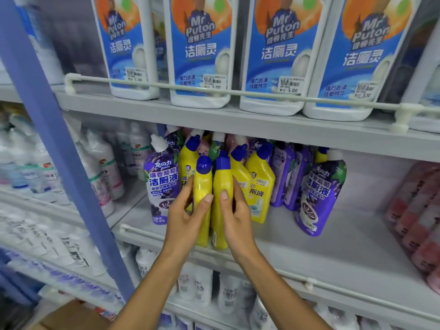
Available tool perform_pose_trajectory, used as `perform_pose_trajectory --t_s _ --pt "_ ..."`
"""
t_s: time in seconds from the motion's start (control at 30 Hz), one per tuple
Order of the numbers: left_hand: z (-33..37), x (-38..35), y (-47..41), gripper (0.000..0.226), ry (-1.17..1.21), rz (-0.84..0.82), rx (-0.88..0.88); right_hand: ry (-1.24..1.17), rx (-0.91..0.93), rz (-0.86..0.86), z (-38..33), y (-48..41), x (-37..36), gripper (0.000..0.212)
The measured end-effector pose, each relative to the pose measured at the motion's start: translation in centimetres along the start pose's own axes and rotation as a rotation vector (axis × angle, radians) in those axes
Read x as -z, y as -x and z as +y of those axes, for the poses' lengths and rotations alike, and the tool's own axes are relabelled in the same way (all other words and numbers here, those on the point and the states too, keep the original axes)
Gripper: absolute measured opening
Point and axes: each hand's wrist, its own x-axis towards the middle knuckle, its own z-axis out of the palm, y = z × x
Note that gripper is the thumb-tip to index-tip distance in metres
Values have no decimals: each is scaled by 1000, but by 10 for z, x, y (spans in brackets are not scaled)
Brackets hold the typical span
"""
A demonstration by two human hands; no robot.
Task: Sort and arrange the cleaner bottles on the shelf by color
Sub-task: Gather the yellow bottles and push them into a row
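Observation:
On the middle shelf [333, 248] my left hand [184, 217] grips a yellow bottle with a blue cap [202, 186]. My right hand [234, 215] grips a second yellow bottle [220, 203] right beside it; the two bottles touch, upright near the shelf's front rail. Behind them stand more yellow bottles [260, 184]. A purple grape-label bottle [160, 179] stands to the left. Several purple bottles [319, 194] stand to the right, one of them leaning. Pink-topped bottles are partly hidden at the back.
Large white and blue Mr Puton bottles [202, 51] fill the upper shelf behind a rail. Pink bottles [419, 217] lie at the right end. A blue upright post [47, 129] borders the left side. White bottles fill the neighbouring and lower shelves. A cardboard box [71, 317] sits at bottom left.

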Motion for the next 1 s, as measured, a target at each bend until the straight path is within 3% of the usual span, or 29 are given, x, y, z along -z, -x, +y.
perform_pose_trajectory --t_s 0.27,0.53,0.73,1.0 --pt "21 45 -8 49 -14 60 -55 -1 66 -115 -12 -16 -44 44" --pt "-6 64 -14 53 -141 226 -1 -1 -58 -88 25 -19 -69 52" --pt "-15 69 -28 54 -205 231 -5 9 -88 -29 39 -27 -80 58" --pt "-25 78 -41 50 -146 192 -2 -5 -85 13 42 -28 -88 50"
